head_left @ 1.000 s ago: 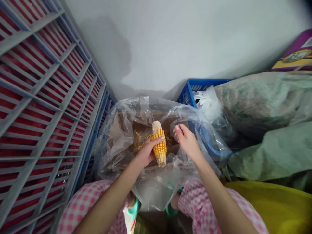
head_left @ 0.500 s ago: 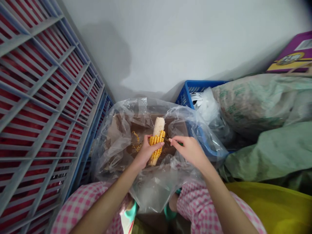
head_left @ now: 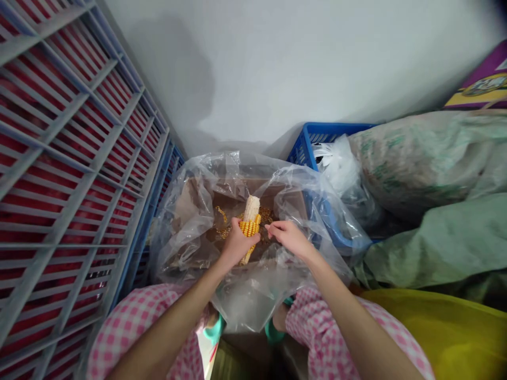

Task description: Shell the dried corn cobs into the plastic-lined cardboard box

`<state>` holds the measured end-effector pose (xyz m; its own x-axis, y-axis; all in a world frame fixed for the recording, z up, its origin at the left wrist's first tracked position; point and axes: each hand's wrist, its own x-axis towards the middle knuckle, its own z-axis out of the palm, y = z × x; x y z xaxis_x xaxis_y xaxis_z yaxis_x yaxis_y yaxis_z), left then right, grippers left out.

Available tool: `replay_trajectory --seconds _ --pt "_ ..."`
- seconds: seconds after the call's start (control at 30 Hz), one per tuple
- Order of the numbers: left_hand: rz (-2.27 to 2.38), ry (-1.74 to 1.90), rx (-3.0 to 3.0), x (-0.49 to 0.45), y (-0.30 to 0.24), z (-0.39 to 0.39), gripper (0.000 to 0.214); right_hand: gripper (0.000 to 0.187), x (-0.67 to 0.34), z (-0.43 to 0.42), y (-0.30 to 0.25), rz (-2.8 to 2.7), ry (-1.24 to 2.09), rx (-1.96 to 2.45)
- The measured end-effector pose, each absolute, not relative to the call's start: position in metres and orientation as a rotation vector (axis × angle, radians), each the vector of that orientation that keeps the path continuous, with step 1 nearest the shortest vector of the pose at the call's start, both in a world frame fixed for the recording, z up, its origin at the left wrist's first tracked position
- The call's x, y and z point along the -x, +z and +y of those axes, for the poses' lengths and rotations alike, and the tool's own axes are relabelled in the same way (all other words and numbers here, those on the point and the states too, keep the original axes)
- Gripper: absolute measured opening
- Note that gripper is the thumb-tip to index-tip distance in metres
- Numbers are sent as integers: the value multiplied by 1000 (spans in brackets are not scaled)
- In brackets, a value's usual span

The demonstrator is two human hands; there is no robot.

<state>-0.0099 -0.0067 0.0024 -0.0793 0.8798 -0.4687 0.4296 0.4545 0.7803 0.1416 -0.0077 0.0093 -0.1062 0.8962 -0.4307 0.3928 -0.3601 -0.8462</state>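
Note:
My left hand (head_left: 235, 244) is wrapped round a corn cob (head_left: 250, 220) and holds it tilted over a cardboard box (head_left: 190, 203) lined with a clear plastic bag (head_left: 241, 301). The cob's upper part is bare and pale, with yellow kernels left on its middle. My right hand (head_left: 288, 237) sits just right of the cob, fingers pinched together near the kernels; what they hold is too small to see. Loose yellow kernels (head_left: 223, 231) lie in the bottom of the box.
A stack of grey and blue slatted crates (head_left: 71, 158) with red contents fills the left. A blue crate (head_left: 317, 140) with white plastic stands behind right. Large green sacks (head_left: 431, 211) lie on the right, a yellow tub (head_left: 447, 332) at lower right.
My right hand has moved left and closed in beside the cob. The cob has been lowered deeper into the box and shows fewer kernels than a second ago.

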Motion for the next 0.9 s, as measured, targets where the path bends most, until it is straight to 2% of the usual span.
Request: replay_trajectory --seconds 0.2,0.27,0.4,0.47,0.73,0.9 --pt "1397 615 -570 2 3 -13 39 39 -128 -8 0 -913 1723 1608" --pt "1384 636 -503 2 3 -13 40 38 -131 -5 5 -1011 1628 1675" --pt "1395 669 -563 4 4 -8 42 38 -147 0 20 -1513 1182 1866" --pt "1429 661 -638 3 6 -7 42 38 -153 1 27 -1641 1074 1931" --pt "1573 561 -1190 5 2 -11 49 35 -151 -5 31 -1749 1115 1990" --pt "1464 609 -892 2 7 -11 44 41 -135 -10 8 -1478 1143 1812"
